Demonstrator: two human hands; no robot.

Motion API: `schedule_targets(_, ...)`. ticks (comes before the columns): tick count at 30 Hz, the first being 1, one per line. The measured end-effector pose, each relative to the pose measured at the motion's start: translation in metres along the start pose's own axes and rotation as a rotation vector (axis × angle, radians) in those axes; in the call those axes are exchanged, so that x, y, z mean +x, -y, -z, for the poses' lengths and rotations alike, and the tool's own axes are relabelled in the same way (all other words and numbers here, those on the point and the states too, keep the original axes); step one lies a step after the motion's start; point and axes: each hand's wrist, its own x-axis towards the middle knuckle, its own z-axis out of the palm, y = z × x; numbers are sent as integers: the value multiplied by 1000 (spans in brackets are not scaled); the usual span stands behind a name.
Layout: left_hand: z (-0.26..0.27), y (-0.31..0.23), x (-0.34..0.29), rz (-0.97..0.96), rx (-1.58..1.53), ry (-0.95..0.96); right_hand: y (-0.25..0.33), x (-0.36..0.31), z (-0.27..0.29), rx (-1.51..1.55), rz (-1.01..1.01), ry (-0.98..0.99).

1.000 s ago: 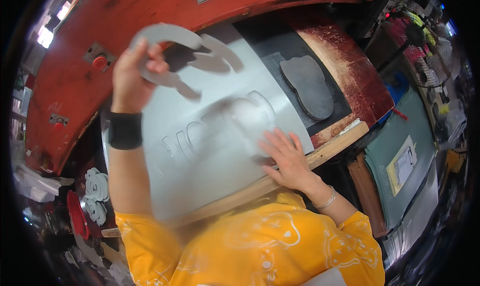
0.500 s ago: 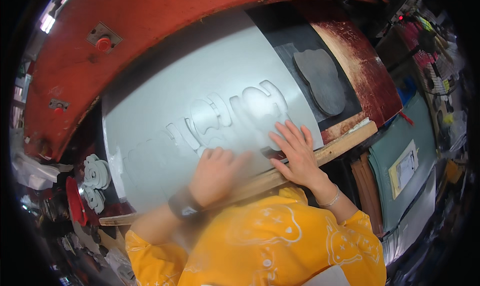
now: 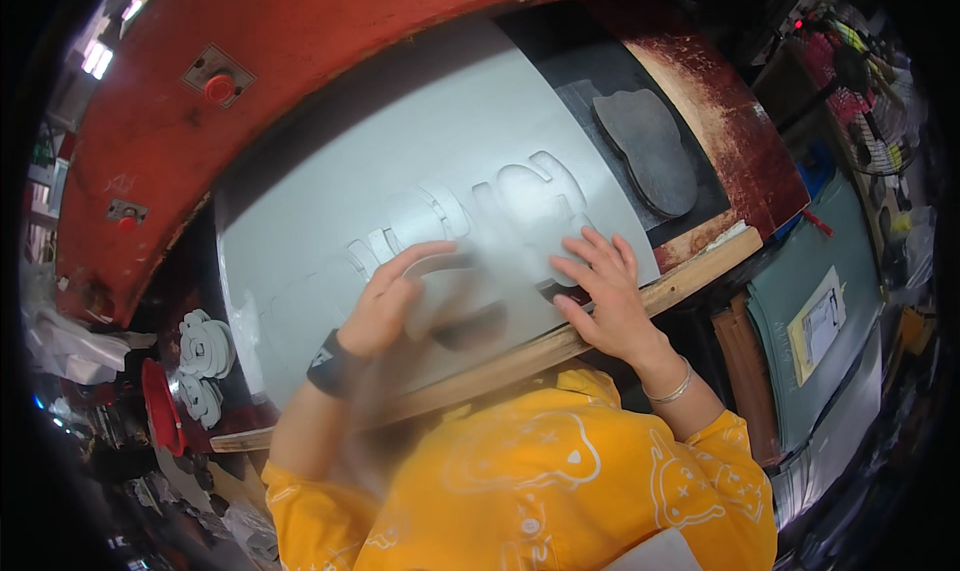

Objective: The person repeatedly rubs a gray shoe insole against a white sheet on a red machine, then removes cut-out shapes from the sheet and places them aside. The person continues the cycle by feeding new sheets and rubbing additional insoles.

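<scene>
A large pale grey sheet (image 3: 330, 171) with cut outlines lies in front of me. My left hand (image 3: 383, 306), with a black band at its wrist, has its fingers curled at a pale grey cut-out piece (image 3: 445, 283). That piece is raised off the sheet and smeared by motion, with dark shading under it. My right hand (image 3: 607, 296) rests open on the sheet's near right part, fingers spread, beside a large rounded cut shape (image 3: 530, 203). Several narrow curved cut strips (image 3: 443, 209) lie between the hands and that shape's left side.
An orange-red machine beam (image 3: 160, 141) with red push buttons (image 3: 219, 88) arches over the far side. A dark grey shaped slab (image 3: 650, 151) lies right of the sheet. A wooden strip (image 3: 700, 268) edges the front. Stacked grey cut-outs (image 3: 205, 346) sit at left, green sheets (image 3: 800, 301) at right.
My left hand has moved left and slightly away from me, lifting a cut-out piece from among the cut shapes. My right hand stays on the sheet. The view has shifted slightly.
</scene>
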Motion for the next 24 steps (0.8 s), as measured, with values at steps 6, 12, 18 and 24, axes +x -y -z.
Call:
schedule_targets(6,2,19,6,-74,46,79,58,29,-37,265,133,-60)
schedule_targets(12,-10,19,-16,-304,641,-15,62,41,-56,279,188,-159)
schedule_targets(18,20,31,7,-25,-10,-9,60,33,-64,114,277,-250)
schedule_targets(24,0,25,-8,-416,333,-29,54,41,-67,109,235,-244)
